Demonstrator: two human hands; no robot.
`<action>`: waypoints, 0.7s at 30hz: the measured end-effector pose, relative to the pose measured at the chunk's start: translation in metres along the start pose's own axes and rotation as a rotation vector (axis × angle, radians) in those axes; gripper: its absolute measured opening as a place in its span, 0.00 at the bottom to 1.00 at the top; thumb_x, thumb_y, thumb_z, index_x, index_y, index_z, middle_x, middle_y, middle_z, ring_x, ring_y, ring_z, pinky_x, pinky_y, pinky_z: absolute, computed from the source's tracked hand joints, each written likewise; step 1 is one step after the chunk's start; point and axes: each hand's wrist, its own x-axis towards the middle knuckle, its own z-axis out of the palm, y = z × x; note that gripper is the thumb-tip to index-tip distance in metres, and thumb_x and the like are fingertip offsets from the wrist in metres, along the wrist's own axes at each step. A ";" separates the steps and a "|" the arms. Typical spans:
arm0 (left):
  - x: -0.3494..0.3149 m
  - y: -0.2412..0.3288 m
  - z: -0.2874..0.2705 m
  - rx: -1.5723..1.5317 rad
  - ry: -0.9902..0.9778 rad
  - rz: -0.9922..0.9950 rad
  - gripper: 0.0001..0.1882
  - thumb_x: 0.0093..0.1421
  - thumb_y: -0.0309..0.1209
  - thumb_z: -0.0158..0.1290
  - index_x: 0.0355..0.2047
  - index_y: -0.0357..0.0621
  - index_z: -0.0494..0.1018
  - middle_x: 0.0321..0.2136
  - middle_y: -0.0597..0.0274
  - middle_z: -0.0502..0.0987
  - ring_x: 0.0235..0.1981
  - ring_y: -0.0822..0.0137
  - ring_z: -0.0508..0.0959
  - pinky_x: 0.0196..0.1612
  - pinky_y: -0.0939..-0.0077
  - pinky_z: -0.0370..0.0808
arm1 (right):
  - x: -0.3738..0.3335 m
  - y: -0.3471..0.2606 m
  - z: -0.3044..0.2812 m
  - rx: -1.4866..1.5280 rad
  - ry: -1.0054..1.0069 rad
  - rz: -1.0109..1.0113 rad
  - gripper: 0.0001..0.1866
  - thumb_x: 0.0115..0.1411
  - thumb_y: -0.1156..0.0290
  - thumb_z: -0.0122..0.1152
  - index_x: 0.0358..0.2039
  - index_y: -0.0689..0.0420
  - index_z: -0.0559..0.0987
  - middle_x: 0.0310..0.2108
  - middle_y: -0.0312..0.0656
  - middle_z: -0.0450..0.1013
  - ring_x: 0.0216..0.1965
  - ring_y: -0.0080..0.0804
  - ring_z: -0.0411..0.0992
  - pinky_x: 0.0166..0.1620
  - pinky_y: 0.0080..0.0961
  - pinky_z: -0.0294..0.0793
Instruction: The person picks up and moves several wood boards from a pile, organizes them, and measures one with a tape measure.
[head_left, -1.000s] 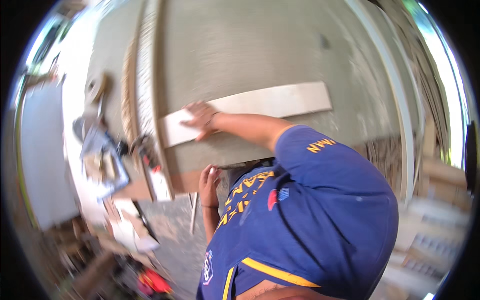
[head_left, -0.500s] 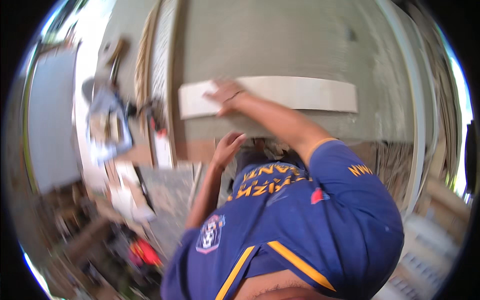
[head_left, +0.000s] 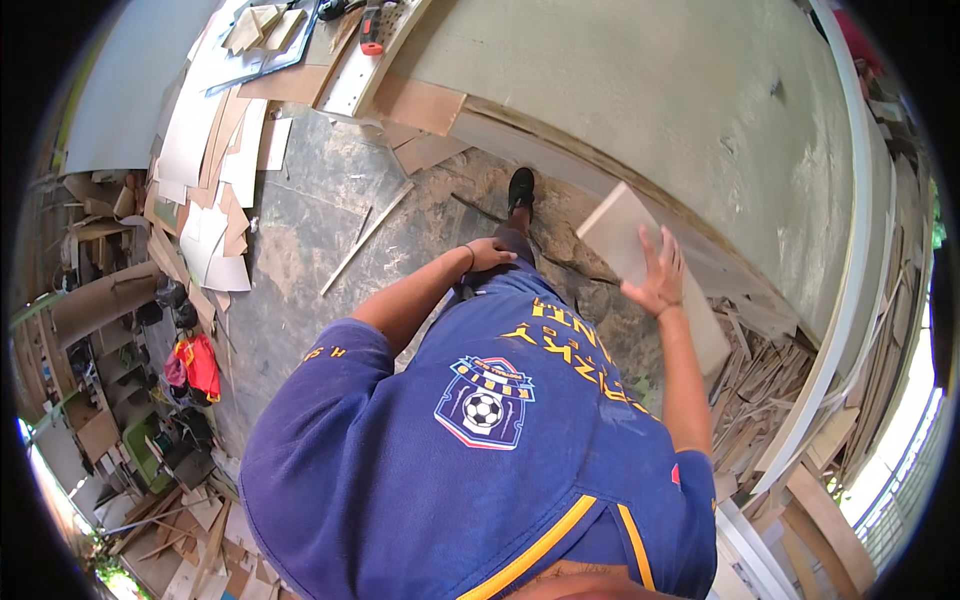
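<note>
My right hand [head_left: 656, 280] spans a long pale wooden board [head_left: 614, 232], thumb at one edge and fingers stretched across its face toward the other. The board slants beside the front edge of the large grey-green worktable [head_left: 640, 100], and its near end passes behind my right forearm. Against my dark trousers rests my left hand [head_left: 490, 254], its fingers lying flat with nothing visible in them. A dark band circles the left wrist.
An orange-and-black tool [head_left: 371, 32] lies on a white strip at the table's left end. Cut sheet scraps [head_left: 212, 240] and a thin stick [head_left: 368, 238] litter the floor to the left. Wood offcuts [head_left: 765, 370] pile up at right. One black shoe [head_left: 521, 192] shows ahead.
The board has left the tabletop and now slants at my right side with my right hand on it. My left hand has dropped to my trousers. The view has swung toward the floor.
</note>
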 end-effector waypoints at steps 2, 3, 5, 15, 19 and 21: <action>-0.025 -0.009 0.024 -0.060 0.073 -0.029 0.31 0.50 0.53 0.45 0.42 0.38 0.68 0.41 0.48 0.70 0.45 0.57 0.68 0.48 0.72 0.62 | -0.068 0.000 0.019 -0.008 0.011 0.106 0.54 0.26 0.59 0.63 0.57 0.41 0.47 0.53 0.49 0.48 0.54 0.49 0.49 0.53 0.44 0.49; -0.039 -0.015 0.036 -0.094 0.105 -0.047 0.31 0.50 0.54 0.45 0.42 0.38 0.68 0.41 0.49 0.70 0.45 0.58 0.68 0.48 0.73 0.62 | -0.104 -0.002 0.030 -0.023 0.013 0.156 0.55 0.26 0.59 0.63 0.57 0.44 0.45 0.53 0.49 0.48 0.54 0.49 0.49 0.52 0.44 0.50; -0.049 -0.033 0.060 -0.186 0.192 -0.192 0.32 0.50 0.55 0.44 0.41 0.37 0.68 0.40 0.50 0.70 0.45 0.60 0.69 0.48 0.74 0.62 | -0.179 0.004 0.068 0.042 0.132 0.289 0.58 0.25 0.56 0.65 0.56 0.57 0.43 0.53 0.50 0.48 0.53 0.50 0.50 0.51 0.43 0.52; -0.083 -0.114 0.126 0.309 -0.178 -0.309 0.24 0.43 0.50 0.51 0.35 0.47 0.72 0.31 0.57 0.75 0.33 0.60 0.75 0.34 0.61 0.72 | -0.366 -0.063 0.203 0.972 0.496 0.989 0.62 0.30 0.55 0.69 0.57 0.60 0.36 0.57 0.56 0.38 0.57 0.53 0.43 0.55 0.42 0.48; -0.073 -0.038 0.125 0.106 -0.350 -0.601 0.36 0.42 0.63 0.45 0.45 0.52 0.66 0.44 0.58 0.68 0.44 0.53 0.68 0.43 0.49 0.63 | -0.397 -0.061 0.217 0.739 0.551 0.826 0.61 0.33 0.56 0.68 0.57 0.59 0.35 0.57 0.55 0.39 0.57 0.52 0.43 0.56 0.40 0.47; -0.049 -0.005 0.128 -0.085 -0.439 -0.770 0.43 0.39 0.69 0.41 0.50 0.55 0.61 0.47 0.56 0.65 0.47 0.52 0.65 0.48 0.47 0.58 | -0.407 -0.063 0.224 0.766 0.550 0.753 0.61 0.33 0.56 0.68 0.57 0.59 0.34 0.57 0.55 0.40 0.57 0.53 0.43 0.56 0.40 0.47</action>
